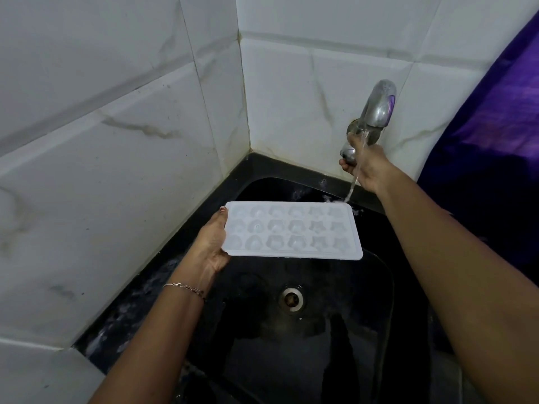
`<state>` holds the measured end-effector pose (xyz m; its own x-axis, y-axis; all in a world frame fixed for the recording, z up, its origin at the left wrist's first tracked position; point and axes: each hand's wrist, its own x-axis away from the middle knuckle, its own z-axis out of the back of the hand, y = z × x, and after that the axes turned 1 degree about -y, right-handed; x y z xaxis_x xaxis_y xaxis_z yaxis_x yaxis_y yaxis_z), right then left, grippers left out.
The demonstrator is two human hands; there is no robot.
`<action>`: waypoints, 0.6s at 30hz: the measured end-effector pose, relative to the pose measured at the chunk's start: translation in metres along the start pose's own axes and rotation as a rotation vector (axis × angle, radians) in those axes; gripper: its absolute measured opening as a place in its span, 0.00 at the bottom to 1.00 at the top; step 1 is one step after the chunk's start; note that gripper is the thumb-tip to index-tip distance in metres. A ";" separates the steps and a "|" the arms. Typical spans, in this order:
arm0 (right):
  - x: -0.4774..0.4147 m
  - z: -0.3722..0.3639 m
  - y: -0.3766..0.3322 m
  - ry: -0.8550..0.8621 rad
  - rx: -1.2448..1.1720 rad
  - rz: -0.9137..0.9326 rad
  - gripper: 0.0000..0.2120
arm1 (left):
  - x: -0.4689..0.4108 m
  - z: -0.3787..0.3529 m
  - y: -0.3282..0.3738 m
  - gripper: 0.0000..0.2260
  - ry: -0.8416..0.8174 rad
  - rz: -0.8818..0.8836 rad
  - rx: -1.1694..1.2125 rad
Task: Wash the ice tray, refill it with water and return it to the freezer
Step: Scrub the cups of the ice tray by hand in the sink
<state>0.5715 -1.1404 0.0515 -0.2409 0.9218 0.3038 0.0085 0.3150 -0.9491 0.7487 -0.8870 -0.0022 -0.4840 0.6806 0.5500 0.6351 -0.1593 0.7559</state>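
Note:
A white ice tray [291,230] with several shaped moulds is held level over the black sink [379,301]. My left hand [211,243] grips its left short edge, thumb on the rim. My right hand [364,164] is closed around the handle of the chrome tap [377,107] on the back wall. A thin stream of water [354,182] runs from the spout and lands on the tray's far right corner.
White marbled tiles [116,141] form a corner close on the left and behind the sink. A round metal drain [292,298] sits in the sink bottom below the tray. Purple cloth [495,126] hangs at the right.

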 end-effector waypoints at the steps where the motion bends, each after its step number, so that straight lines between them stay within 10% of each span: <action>1: 0.003 0.003 0.001 -0.032 0.011 -0.008 0.22 | 0.001 0.000 0.000 0.18 -0.008 0.000 0.002; 9: 0.097 0.048 0.060 0.153 0.091 0.039 0.04 | 0.014 0.000 -0.011 0.17 -0.071 0.022 -0.001; 18: 0.191 0.083 0.103 0.069 0.577 0.424 0.13 | 0.040 -0.003 -0.030 0.18 -0.118 0.074 -0.005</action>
<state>0.4458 -0.9511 0.0045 -0.2680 0.9566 -0.1142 -0.4309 -0.2250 -0.8739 0.7089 -0.8576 -0.0017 -0.3617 0.7463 0.5588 0.6630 -0.2156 0.7170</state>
